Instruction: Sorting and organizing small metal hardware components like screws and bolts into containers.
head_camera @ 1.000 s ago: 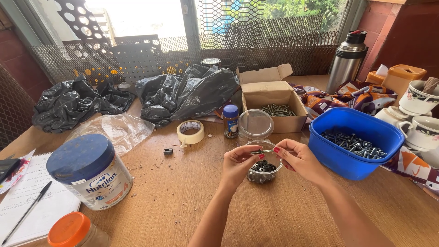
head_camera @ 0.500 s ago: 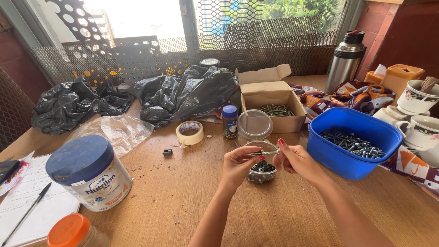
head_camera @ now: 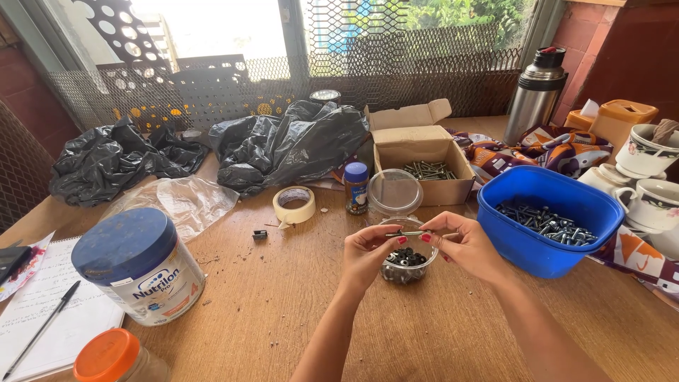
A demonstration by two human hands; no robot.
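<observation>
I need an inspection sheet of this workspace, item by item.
Surface: wooden table, small debris.
Job's things: screw held between both hands over clear cup of dark nuts.
Clutter: blue tub and box with screws, tin, tape, black bags, thermos, cups.
Hands: left hand and right hand pinch the screw.
Cables: nothing seen.
Surroundings: mesh window, brick wall.

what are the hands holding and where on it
A long screw, held level over the small clear cup of dark washers. The left hand pinches one end, the right hand the other end.
</observation>
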